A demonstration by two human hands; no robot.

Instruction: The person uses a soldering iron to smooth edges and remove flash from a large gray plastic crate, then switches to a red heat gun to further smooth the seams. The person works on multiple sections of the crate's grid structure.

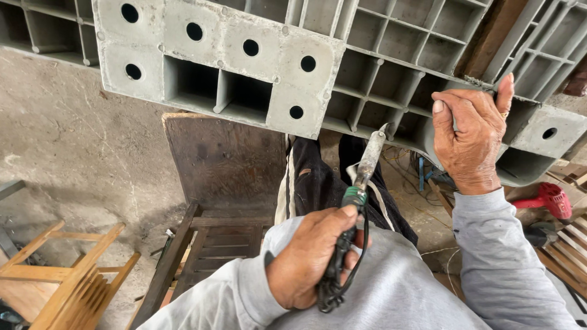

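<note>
A large grey plastic pallet [244, 43], ribbed with round holes, stands tilted across the top of the view. My right hand [471, 140] grips its lower edge at the right, fingers curled over a rib. My left hand [309, 263] is closed around the black handle of a soldering-iron-like tool [365, 168] with a green collar and a grey metal shaft. The tool's tip points up and sits at the pallet's lower edge, left of my right hand. Its black cord loops under my left hand. My dark-trousered legs [324, 183] show beneath.
A dark wooden board [223, 159] leans below the pallet. Light wooden slatted frames [73, 275] lie at lower left on the concrete floor [79, 140]. A red power tool [550, 198] and more slats are at the right, with loose wires near my feet.
</note>
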